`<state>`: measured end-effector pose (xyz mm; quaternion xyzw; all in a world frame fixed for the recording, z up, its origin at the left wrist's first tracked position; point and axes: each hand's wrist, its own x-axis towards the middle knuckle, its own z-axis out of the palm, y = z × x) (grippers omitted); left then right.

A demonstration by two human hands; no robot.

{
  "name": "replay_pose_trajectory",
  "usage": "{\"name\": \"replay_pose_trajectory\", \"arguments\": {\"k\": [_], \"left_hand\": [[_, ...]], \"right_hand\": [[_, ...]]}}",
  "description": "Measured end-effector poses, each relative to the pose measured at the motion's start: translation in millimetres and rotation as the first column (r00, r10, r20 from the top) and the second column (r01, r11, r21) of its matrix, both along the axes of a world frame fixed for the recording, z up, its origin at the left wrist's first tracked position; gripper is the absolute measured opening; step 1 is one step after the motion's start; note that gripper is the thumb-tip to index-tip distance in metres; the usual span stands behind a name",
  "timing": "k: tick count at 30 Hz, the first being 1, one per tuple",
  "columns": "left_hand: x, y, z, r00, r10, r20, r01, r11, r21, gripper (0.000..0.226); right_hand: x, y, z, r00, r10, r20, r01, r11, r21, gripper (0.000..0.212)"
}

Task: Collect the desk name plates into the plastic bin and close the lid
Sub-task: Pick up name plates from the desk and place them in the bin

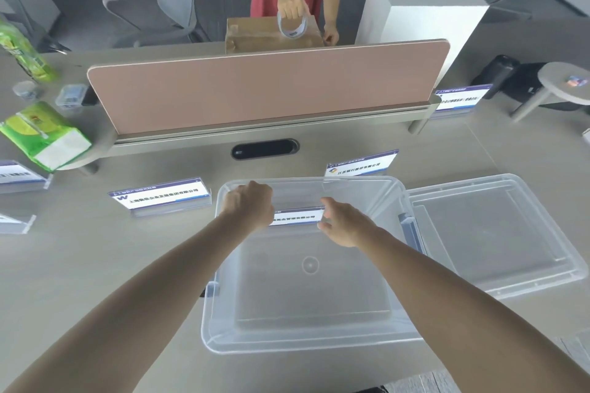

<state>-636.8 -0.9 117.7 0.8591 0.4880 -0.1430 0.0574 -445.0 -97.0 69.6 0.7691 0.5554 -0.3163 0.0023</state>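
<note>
A person looks down at two bare forearms reaching forward over an open, clear plastic bin (306, 341) that sits on a grey counter (127, 258). Between the hands hangs one name plate (297, 216), held above the far half of the bin, its long axis running left to right across the view. The left hand (248, 205) is curled closed over the plate's left end; the right hand (340, 222) grips the right end with fingers and thumb, so both hands share the load about equally. The bin floor under the plate looks bare. The bin's lid (491, 233) lies flat on the counter just to the right of the bin, nearer the right hand. Other plates stand on the counter: one (161, 196) just left of the bin, nearer the left hand; one (360, 164) just beyond the bin's far rim; one (459, 99) far right by the pink divider (265, 86); two (19, 174) at the left edge. The likely next move is straight down, laying the held plate crosswise in the bin. Beyond the divider, another person handles a roll of tape (292, 25).
</note>
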Motion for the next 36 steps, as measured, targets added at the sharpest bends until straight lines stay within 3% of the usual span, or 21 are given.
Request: {"name": "replay_pose_trajectory", "arguments": {"k": [7, 12, 16, 21, 25, 30, 36], "left_hand": [[26, 2, 37, 0.948, 0.021, 0.319, 0.033, 0.986, -0.162, 0.023], [62, -11, 69, 0.891, 0.058, 0.451, 0.057, 0.969, -0.239, 0.024], [102, -35, 94, 0.821, 0.11, 0.56, 0.075, 0.952, -0.297, 0.023], [168, -86, 117, 0.761, 0.091, 0.643, 0.113, 0.956, -0.269, 0.038], [230, -137, 135, 0.731, 0.093, 0.676, 0.082, 0.972, -0.222, 0.049], [308, -188, 142, 0.717, 0.007, 0.697, 0.14, 0.978, -0.155, 0.049], [376, -217, 142, 0.742, -0.074, 0.666, 0.228, 0.962, -0.147, 0.033]], "right_hand": [[22, -20, 73, 1.0, -0.02, -0.022, 0.024, 0.979, 0.203, 0.021], [59, -48, 133, 0.987, -0.142, -0.078, 0.16, 0.923, 0.349, 0.018], [102, -82, 161, 0.947, -0.241, -0.212, 0.31, 0.855, 0.416, 0.019], [170, -143, 178, 0.872, -0.282, -0.4, 0.465, 0.733, 0.497, 0.017], [226, -203, 187, 0.856, -0.263, -0.446, 0.495, 0.664, 0.56, 0.02], [300, -274, 193, 0.869, -0.259, -0.422, 0.482, 0.637, 0.602, 0.021], [356, -324, 196, 0.796, -0.303, -0.524, 0.596, 0.542, 0.592, 0.031]]}}
